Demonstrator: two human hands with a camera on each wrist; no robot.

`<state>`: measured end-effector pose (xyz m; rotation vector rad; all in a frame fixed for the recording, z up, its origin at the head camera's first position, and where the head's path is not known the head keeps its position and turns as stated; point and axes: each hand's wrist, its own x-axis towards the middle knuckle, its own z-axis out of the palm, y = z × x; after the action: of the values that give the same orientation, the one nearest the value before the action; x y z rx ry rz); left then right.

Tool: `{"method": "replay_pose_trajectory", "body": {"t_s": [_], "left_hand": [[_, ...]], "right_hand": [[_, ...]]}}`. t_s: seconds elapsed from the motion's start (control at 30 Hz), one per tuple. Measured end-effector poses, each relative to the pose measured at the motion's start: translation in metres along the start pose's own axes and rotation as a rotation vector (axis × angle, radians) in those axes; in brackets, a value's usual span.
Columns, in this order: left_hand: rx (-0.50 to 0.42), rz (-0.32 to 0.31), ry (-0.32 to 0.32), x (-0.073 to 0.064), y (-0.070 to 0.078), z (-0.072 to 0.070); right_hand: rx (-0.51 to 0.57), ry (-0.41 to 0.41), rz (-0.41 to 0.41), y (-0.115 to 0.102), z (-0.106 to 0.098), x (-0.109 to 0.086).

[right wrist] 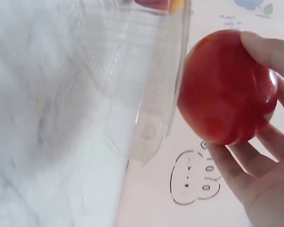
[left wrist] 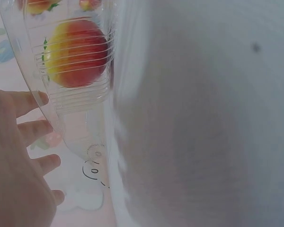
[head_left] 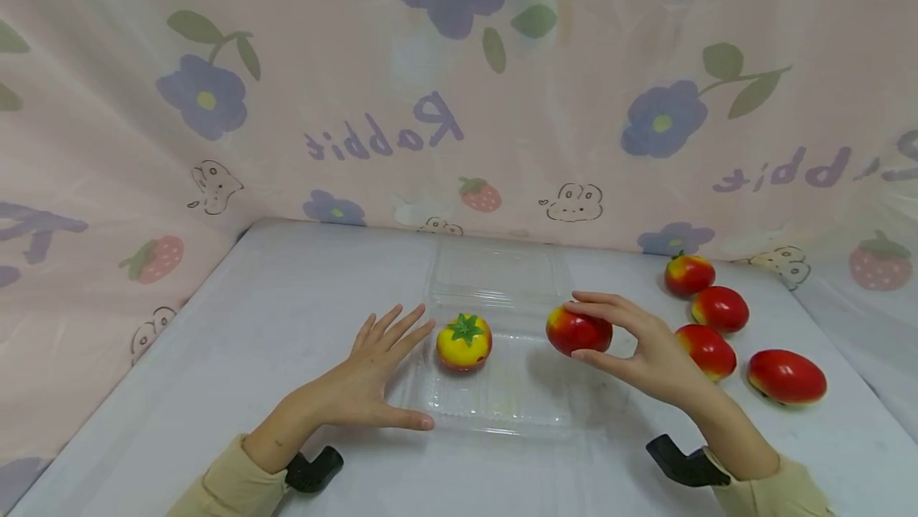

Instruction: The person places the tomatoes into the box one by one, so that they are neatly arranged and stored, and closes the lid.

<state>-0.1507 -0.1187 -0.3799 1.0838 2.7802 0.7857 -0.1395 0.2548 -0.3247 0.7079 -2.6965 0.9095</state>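
Note:
My right hand (head_left: 645, 346) pinches a red toy tomato (head_left: 577, 331) between thumb and fingers, above the right edge of a clear plastic clamshell box (head_left: 502, 409). In the right wrist view the same red tomato (right wrist: 227, 90) shows beside the box wall, apart from the table. My left hand (head_left: 373, 377) is spread with straight fingers at the box's left side. Inside the box, at its left, sits a yellow-and-red toy tomato (head_left: 464, 343) with a green leafy top. The left wrist view shows this tomato (left wrist: 78, 53) through the ribbed wall, with the left fingertips (left wrist: 42, 98) by the rim.
Several red toy tomatoes lie on the right of the white table (head_left: 287, 286), among them a front one (head_left: 786, 377) and a back one (head_left: 689, 274). The box's lid (head_left: 502, 270) lies open toward the patterned curtain (head_left: 358, 63) behind.

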Motion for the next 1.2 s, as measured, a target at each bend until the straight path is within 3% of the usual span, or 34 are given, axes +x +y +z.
{"method": "replay_pose_trajectory", "body": {"t_s": [0.37, 0.63, 0.9, 1.2], "left_hand": [[0.003, -0.006, -0.001, 0.001, 0.001, 0.0], [-0.008, -0.006, 0.001, 0.0, 0.001, 0.0], [-0.008, 0.011, 0.008, 0.0, 0.0, 0.001], [-0.003, 0.008, 0.011, -0.001, 0.0, 0.0]], "right_hand": [[0.033, -0.01, -0.05, -0.003, 0.015, 0.011], [0.084, -0.074, -0.041, -0.005, 0.029, 0.017], [0.059, -0.077, -0.086, -0.005, 0.041, 0.02], [0.03, -0.099, -0.074, -0.008, 0.05, 0.024]]}}
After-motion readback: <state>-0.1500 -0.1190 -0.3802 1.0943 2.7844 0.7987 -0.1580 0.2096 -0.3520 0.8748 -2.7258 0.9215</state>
